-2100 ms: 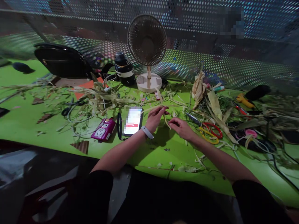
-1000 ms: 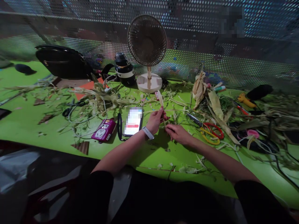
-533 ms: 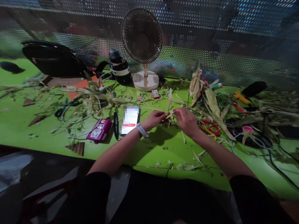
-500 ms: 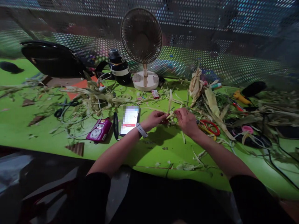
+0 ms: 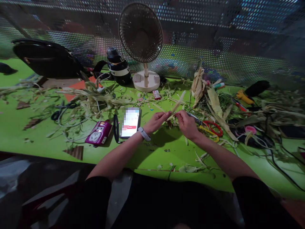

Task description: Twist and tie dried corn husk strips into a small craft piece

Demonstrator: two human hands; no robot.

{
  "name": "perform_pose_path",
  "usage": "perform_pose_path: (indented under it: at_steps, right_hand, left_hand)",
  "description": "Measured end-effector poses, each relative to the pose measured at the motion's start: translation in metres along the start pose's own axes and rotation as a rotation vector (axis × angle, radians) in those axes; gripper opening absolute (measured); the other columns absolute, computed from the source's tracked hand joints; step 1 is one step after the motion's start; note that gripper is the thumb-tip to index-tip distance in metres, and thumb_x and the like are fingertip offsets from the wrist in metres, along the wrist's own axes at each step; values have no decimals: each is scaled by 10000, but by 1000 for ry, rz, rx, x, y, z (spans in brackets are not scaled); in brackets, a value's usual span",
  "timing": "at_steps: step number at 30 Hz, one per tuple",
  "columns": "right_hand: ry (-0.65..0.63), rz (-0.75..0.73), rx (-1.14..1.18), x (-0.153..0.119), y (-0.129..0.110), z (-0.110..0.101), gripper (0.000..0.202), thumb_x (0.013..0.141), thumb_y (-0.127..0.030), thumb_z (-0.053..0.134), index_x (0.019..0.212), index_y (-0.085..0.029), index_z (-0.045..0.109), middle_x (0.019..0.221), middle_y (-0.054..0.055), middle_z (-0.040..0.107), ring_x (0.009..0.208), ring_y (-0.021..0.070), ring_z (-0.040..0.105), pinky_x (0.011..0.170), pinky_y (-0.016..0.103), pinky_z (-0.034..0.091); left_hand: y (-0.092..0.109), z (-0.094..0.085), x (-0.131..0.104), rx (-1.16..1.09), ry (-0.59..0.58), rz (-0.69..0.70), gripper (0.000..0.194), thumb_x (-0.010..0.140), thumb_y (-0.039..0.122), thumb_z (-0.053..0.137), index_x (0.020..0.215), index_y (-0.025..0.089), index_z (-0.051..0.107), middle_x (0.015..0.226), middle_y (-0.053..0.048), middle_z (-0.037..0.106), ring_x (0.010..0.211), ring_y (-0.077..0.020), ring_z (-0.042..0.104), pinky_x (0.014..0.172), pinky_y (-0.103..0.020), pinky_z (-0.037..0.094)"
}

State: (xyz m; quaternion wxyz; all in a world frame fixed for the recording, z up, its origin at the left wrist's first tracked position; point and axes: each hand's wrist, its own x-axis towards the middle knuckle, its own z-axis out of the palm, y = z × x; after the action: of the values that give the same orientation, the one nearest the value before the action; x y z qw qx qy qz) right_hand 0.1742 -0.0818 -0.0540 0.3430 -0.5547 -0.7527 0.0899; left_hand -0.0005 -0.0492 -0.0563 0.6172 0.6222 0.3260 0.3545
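Observation:
Between my hands, just above the green table, is a pale strip of corn husk, its free end pointing up and away. My left hand, with a white band on the wrist, pinches the husk between thumb and fingers. Close by on the right, my right hand is closed, its fingertips pinching the same husk near its lower part. What else lies inside the fingers is hidden. Red-handled scissors and a yellow-handled tool lie beside my right hand.
A lit phone and a purple power socket lie left of my hands. Behind stand a fan and a dark bottle. Loose husks, a yellow glue gun and cables are at the right. A black bag sits back left.
The husk strip, upright before, now leans to the right. My left hand has turned a little with its thumb on top, and my right hand has shifted slightly lower. The view has shifted slightly.

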Motion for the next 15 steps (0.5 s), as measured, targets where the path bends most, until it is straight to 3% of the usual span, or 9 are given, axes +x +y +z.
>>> perform_pose_path:
  at_steps: [7,15]
  right_hand:
    - [15,55,22,2,-3,-2,368,966,-473,270,858,-205,498,637,23,564,542,159,501,541,265,344]
    - [-50,75,52,1,-4,-3,290,957,-414,305,853,-213,486,601,5,535,512,160,490,535,267,335]
  left_hand:
    - [-1,3,-1,-2,127,40,481,780,623,538,674,167,649,629,-19,657,611,-132,603,679,-265,485]
    - [0,-1,-5,120,39,125,441,837,546,510,677,168,671,682,-45,671,653,-148,610,700,-278,487]
